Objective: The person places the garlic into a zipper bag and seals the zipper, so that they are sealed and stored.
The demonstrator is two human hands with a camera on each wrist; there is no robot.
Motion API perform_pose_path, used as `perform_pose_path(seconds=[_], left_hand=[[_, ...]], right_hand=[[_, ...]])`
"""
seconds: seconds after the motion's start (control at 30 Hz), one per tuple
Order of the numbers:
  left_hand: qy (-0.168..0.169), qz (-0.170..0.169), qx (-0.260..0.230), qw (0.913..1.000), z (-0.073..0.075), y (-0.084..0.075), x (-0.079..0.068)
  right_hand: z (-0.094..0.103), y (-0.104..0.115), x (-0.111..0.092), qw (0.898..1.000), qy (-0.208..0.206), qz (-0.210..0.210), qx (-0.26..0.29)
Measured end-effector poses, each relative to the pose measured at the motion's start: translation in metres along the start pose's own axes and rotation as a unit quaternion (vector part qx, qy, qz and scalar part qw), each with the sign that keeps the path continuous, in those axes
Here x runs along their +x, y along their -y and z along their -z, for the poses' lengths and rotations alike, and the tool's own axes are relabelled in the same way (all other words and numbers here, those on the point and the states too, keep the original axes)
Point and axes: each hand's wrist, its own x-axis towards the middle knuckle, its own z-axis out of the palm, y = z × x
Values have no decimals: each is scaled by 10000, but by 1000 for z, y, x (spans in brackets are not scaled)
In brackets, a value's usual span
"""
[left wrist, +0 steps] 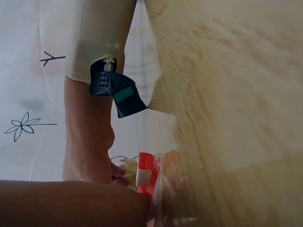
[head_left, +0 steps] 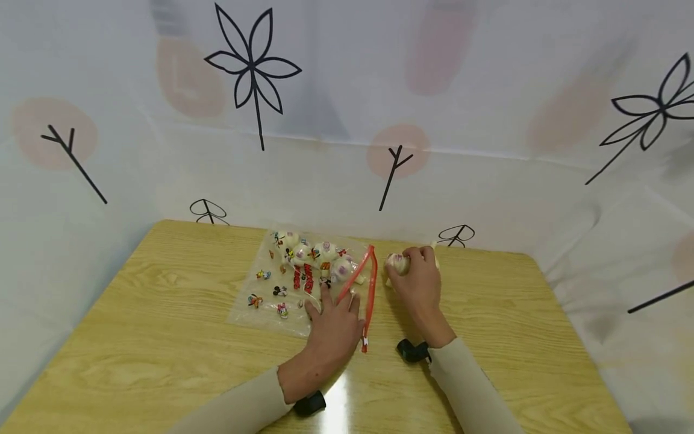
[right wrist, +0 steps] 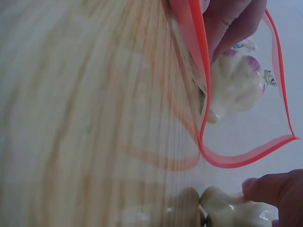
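A clear zip bag (head_left: 271, 325) printed with cartoon figures lies flat, several garlic bulbs (head_left: 343, 268) in its far part. Its red-edged mouth (head_left: 372, 289) gapes toward the right. My left hand (head_left: 333, 331) rests on the bag beside the mouth, fingers spread; in the right wrist view some left fingers (right wrist: 232, 23) show within the red loop. My right hand (head_left: 423, 283) grips a garlic bulb (head_left: 398, 263) just right of the mouth, its thumb on a bulb (right wrist: 236, 210) in the right wrist view. Another pale bulb (head_left: 437, 260) shows partly behind that hand.
The wooden table (head_left: 162, 337) extends around the bag to both sides and the front. A white patterned cloth (head_left: 325, 187) stands behind its far edge. Dark wrist cameras (head_left: 413, 351) sit under both forearms, close to the tabletop.
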Motion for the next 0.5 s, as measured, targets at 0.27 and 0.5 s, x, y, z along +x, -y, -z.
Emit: perform_pose_path(seconds=[0.27, 0.5], left_hand=[[65, 2, -107, 9999, 1, 0, 0], [9, 11, -252, 9997, 2, 1, 1]], right_hand=[[-1, 2, -1, 9992, 294, -49, -248], [-1, 4, -1, 9992, 367, -8, -125]])
